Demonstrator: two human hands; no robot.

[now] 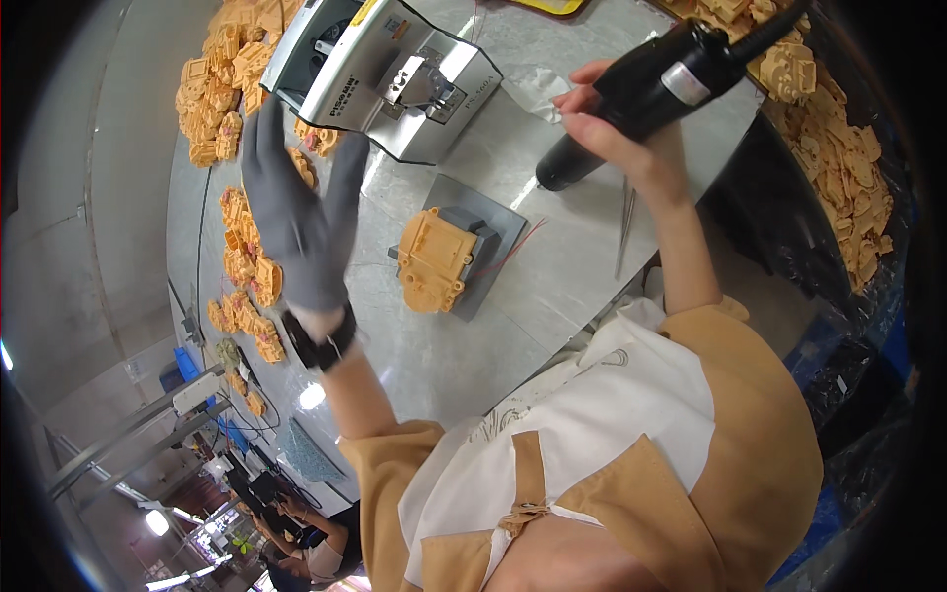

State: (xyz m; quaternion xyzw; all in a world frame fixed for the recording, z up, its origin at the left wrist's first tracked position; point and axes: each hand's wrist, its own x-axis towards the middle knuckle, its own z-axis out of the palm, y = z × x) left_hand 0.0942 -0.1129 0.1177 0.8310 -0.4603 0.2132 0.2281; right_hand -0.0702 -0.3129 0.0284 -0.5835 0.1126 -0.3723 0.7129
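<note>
My left hand (296,212) wears a grey glove and is raised above the metal table (552,276), fingers spread, holding nothing. It hovers over the orange plastic housings (247,266) lined along the table's left side. My right hand (612,123) is bare and grips a black electric screwdriver (651,89), whose tip points down toward the table. Between the hands, one orange housing (434,259) sits on a grey fixture block (483,247), with thin red wires trailing from it.
A silver screw-feeder machine (380,74) stands at the table's far side. Piles of orange housings lie at the far left (222,94) and in a bin at the right (838,158). Tweezers (625,222) rest on the table. Another person (316,543) sits further down the line.
</note>
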